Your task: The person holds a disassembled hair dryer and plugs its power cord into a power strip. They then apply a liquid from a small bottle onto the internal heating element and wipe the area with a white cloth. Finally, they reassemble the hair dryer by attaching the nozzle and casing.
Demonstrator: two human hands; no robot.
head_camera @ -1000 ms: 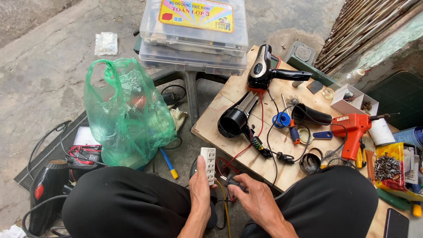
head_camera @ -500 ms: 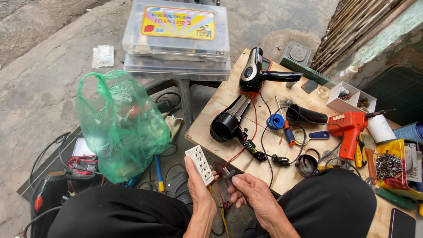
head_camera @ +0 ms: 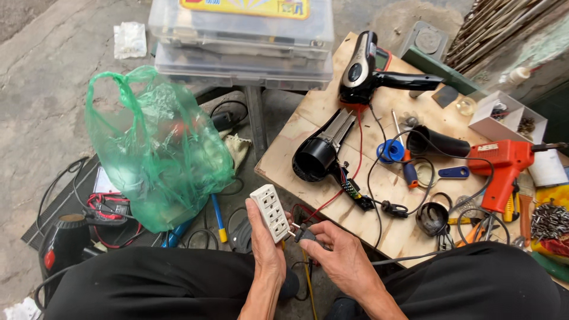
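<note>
- Left hand (head_camera: pixel 265 249) is wrapping tight around the lower end of a white power strip (head_camera: pixel 271 213), lower centre of frame, tilting it so the socket face is turning toward the right hand – looks like that angle is lining the holes up with the prongs.
- Right hand (head_camera: pixel 339 256) is pinching a small dark plug (head_camera: pixel 305 234) between thumb and fingers, prongs pointing at the strip, tip just beside or touching the lowest socket; can't tell if it's in.
- A grey cord is running off from the plug toward the right, under the wooden board (head_camera: pixel 391 228).
- Strip: short, white, blocky, several paired sockets, a bit grubby.
- Both hands are hovering above the lap, between the black-trousered knees.
- Opened black hair dryer (head_camera: pixel 320 155) is lying on the board mid-frame, red wire trailing down.
- Green plastic bag (head_camera: pixel 157 154) is sitting centre left; orange glue gun (head_camera: pixel 504 169) right edge.
</note>
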